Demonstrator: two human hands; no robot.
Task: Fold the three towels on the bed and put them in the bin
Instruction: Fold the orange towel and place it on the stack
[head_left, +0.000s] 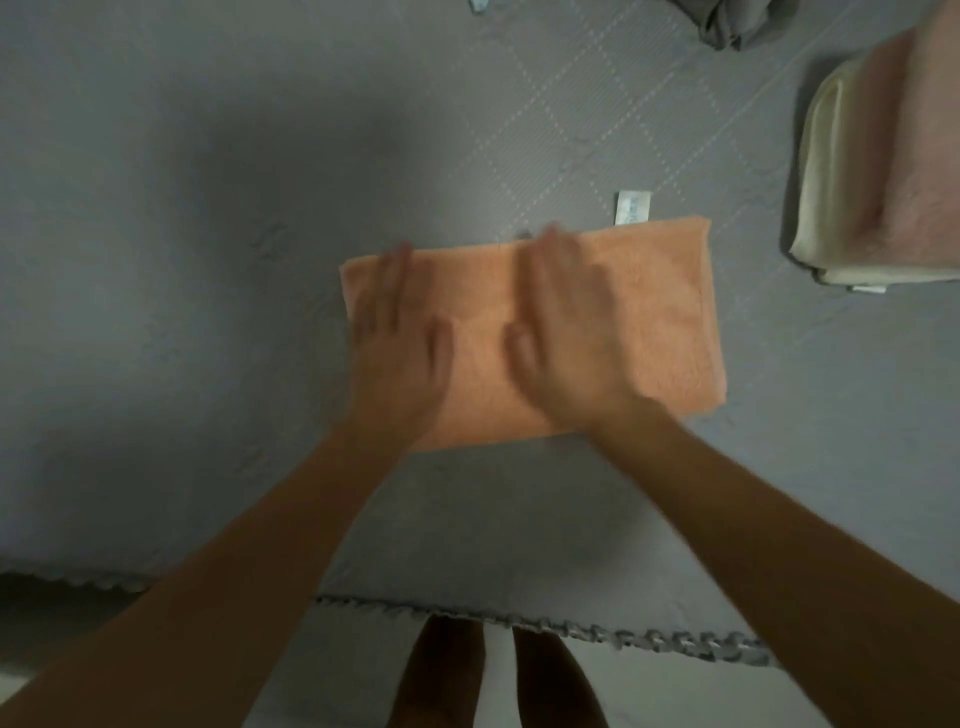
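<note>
An orange towel (660, 312) lies folded into a rectangle on the grey bed cover, with a white label (632, 207) sticking out at its far edge. My left hand (397, 332) rests flat on the towel's left part, fingers apart. My right hand (563, 332) lies flat on its middle, palm down. Both hands are blurred by motion and hold nothing. At the right edge a pink towel (914, 171) sits folded on top of a folded cream towel (826, 197). No bin is in sight.
The grey quilted bed cover (208, 260) has a scalloped front edge (649, 636) near my legs. A crumpled grey cloth (737, 21) lies at the far top. A pale floor shows below the bed's edge.
</note>
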